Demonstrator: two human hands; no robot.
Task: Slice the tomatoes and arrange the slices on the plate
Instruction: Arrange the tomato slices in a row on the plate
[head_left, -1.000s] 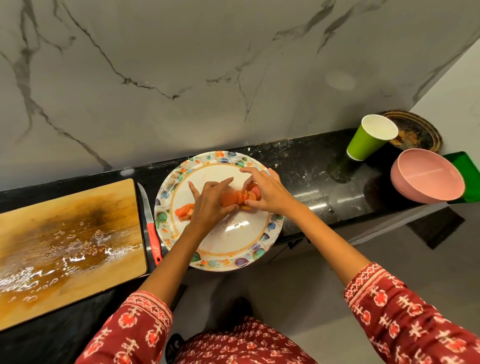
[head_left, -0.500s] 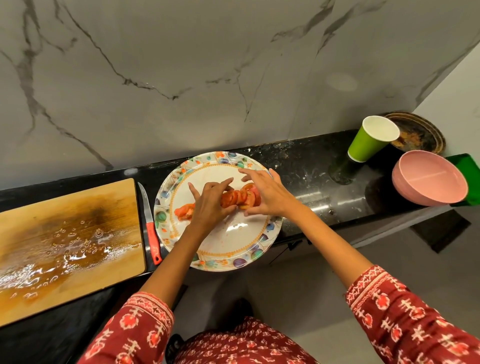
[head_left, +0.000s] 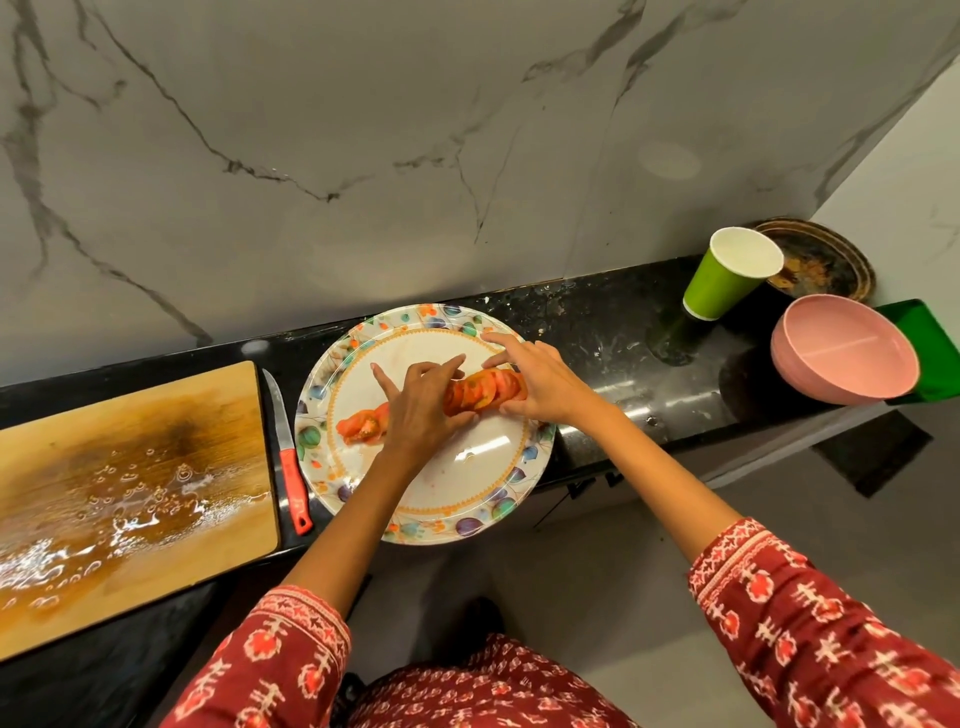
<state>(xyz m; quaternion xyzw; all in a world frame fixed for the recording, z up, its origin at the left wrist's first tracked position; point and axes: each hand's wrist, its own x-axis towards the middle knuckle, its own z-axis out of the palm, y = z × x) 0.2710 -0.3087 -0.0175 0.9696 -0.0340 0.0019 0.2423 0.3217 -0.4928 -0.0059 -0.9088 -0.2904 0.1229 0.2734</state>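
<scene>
Tomato slices (head_left: 480, 391) lie overlapped in a soft red-orange row across the middle of the plate (head_left: 470, 496), between the two hands; the row's long axis runs left to right, rising slightly toward the right. Well to the left of the left hand lies a rectangular wooden cutting board (head_left: 124, 499), its surface wet and dark-stained. Just beside it, a knife (head_left: 289, 457) with a steel blade and glossy red handle lies with its tip pointing away from the person. A few loose slices (head_left: 363, 426) sit just left of the left hand (head_left: 418, 410), whose curled fingers hold the row's left end. The right hand (head_left: 540, 387) cups the row's right end, its forefinger stretched over the round, floral-rimmed plate. Farther right stand a green paper cup (head_left: 727, 278) and a smooth pink bowl (head_left: 844, 356).
</scene>
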